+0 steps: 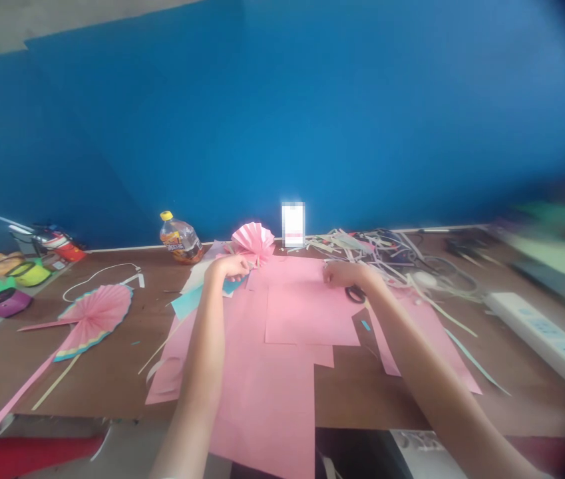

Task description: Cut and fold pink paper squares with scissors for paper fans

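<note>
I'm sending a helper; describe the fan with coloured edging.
On the brown table, look left of the bottle. There lies a pleated pink fan, edged in blue and yellow, unlike the all-pink fan near the left hand.

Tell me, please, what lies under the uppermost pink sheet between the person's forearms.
The long pink sheet and another pink corner stick out from under the uppermost sheet, above the brown tabletop. Anything else fully covered by it cannot be seen.

free lane over top pink sheet (307, 313); bottle (180, 239), pleated fan (253, 241), strip heap (362, 245) beyond
</note>
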Demonstrator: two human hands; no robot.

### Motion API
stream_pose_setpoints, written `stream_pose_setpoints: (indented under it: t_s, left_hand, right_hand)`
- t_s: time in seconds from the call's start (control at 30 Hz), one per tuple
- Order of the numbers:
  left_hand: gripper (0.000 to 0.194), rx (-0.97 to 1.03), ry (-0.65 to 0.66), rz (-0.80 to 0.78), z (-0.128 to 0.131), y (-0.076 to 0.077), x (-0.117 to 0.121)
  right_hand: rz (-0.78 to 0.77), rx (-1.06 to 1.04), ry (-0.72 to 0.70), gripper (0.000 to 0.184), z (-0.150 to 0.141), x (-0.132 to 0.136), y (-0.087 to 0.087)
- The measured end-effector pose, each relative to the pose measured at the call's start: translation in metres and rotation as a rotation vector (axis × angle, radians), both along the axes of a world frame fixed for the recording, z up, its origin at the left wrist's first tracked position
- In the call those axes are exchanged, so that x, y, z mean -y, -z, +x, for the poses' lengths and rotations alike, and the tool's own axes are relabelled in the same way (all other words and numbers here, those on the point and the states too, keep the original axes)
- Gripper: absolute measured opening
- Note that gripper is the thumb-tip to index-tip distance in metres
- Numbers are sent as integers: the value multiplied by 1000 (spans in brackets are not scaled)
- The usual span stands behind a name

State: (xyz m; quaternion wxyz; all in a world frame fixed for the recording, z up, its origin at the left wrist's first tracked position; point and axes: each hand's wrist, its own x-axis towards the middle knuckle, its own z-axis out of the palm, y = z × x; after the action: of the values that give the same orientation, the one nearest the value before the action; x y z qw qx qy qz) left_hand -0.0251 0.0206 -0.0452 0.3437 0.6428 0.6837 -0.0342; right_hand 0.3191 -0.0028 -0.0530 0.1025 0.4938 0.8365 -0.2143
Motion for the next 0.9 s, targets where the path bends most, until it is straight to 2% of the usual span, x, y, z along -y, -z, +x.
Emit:
stream_pose_setpoints:
  t_s: [0.07, 0.13, 0.33, 0.43, 0.67, 0.8, 0.9]
  left_hand:
    - [16, -48, -4, -6, 7, 2, -1]
    - [19, -78, -22, 21, 17, 6, -3]
    - [26, -177, -80, 305, 46, 29, -11]
    - [21, -220, -64, 346, 48, 34, -11]
    - [8, -74, 104, 236, 30, 21, -7]
    - [13, 65, 72, 206, 16, 8, -3]
    - [19, 66, 54, 251, 6, -5, 2]
  right_hand:
    - [-4, 16, 0, 19, -2, 2, -3]
    - [5, 37, 1, 17, -4, 4, -5]
    - [16, 73, 31, 19, -9, 4, -5]
    - [27, 73, 47, 25, -7, 3, -3]
    - [26, 63, 40, 28, -5, 2, -2]
    - [15, 27, 18, 25, -2, -1, 0]
    - [-28, -14, -30, 20, -1, -2, 1]
